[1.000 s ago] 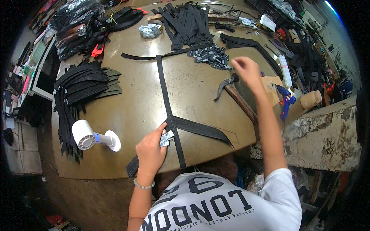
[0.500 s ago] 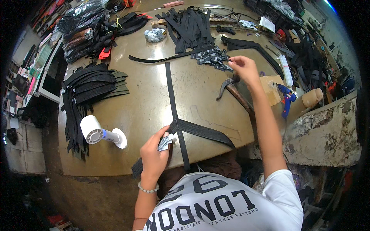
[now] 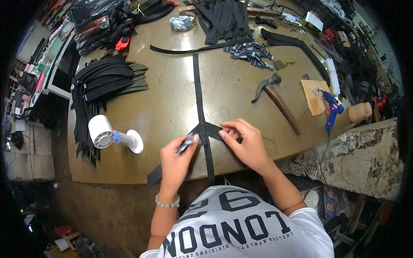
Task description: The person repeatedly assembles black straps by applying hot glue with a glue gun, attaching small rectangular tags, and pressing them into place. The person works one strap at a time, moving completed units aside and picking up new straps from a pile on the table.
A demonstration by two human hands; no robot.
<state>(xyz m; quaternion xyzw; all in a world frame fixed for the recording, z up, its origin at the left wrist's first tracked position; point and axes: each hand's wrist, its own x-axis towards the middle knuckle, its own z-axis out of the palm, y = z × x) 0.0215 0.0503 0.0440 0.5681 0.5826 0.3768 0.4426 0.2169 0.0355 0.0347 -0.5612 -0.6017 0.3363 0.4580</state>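
A wide black webbing strap (image 3: 214, 130) is bent at a peak over a narrow black strap (image 3: 197, 88) that runs lengthwise down the table. My left hand (image 3: 175, 160) is closed on a little stack of grey tags (image 3: 187, 143), next to the left leg of the wide webbing. On the other side, my right hand (image 3: 248, 145) pinches the wide webbing between thumb and fingers, just right of the crossing. Whether a small piece is also under those fingertips, I cannot tell. Farther off lies a heap of small black-and-grey tags (image 3: 249, 53).
A hammer (image 3: 279, 101) lies right of my hands, with a blue glue gun (image 3: 332, 109) on cardboard beyond it. A white handheld fan (image 3: 101, 131) stands left, before stacked black straps (image 3: 105, 79). More cut straps (image 3: 223, 21) and a tape roll (image 3: 183, 22) lie at the back.
My right hand has come back from the tag heap to the wide webbing near my left hand. My left hand still holds the grey tags. The whole view has shifted slightly.
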